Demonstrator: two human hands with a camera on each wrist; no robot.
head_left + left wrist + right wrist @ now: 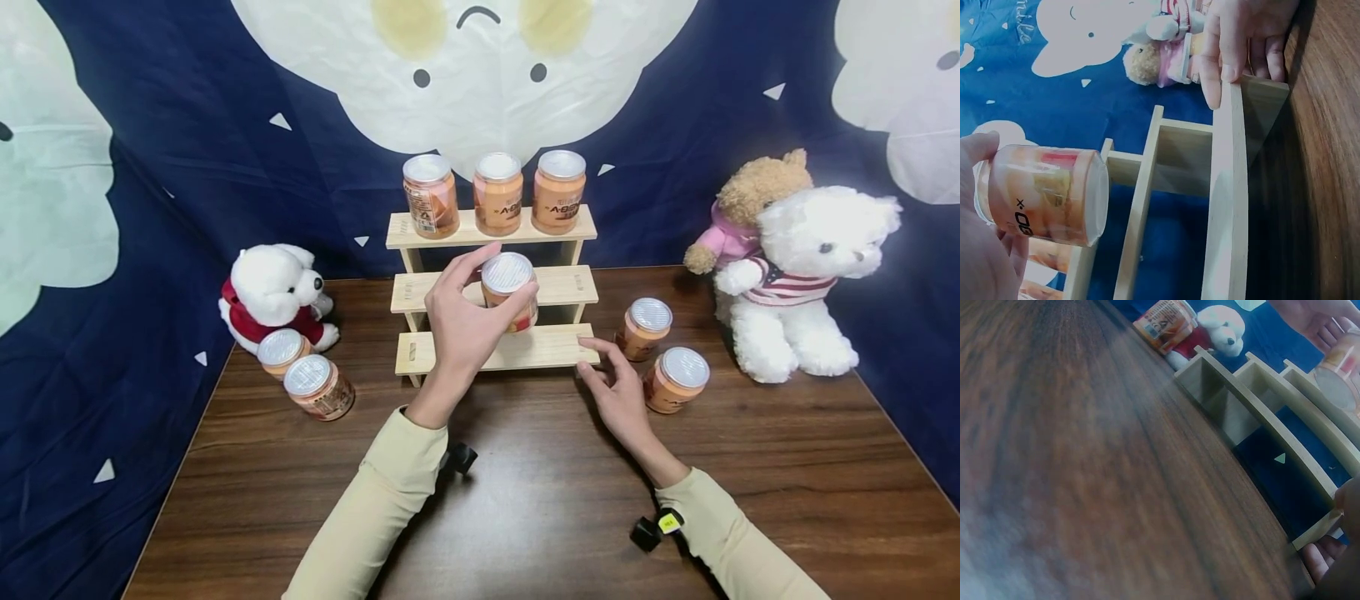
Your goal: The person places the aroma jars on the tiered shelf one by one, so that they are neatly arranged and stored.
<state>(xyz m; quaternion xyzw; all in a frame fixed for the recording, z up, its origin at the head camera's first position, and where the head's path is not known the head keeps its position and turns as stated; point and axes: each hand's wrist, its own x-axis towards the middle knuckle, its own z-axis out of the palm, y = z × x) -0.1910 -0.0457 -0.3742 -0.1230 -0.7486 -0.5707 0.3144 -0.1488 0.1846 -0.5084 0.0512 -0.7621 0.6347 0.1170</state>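
My left hand (pixel 480 308) grips an orange jar with a silver lid (pixel 507 273) from the side and holds it just above the middle step of a three-step wooden shelf (pixel 558 287). In the left wrist view the jar (pixel 1047 194) lies sideways in that hand (pixel 985 250), clear of the steps. My right hand (pixel 592 358) rests on the table with straight fingers (pixel 1241 44) touching the right end of the bottom step (pixel 1229 187); it holds nothing. Three like jars (pixel 497 193) stand on the top step.
Two jars (pixel 306 375) sit at the table's left by a white plush dog (pixel 273 292), and two more (pixel 663 354) sit right of the shelf. A white bear and a brown bear (pixel 802 267) sit at the far right. A dark blue cloth hangs behind.
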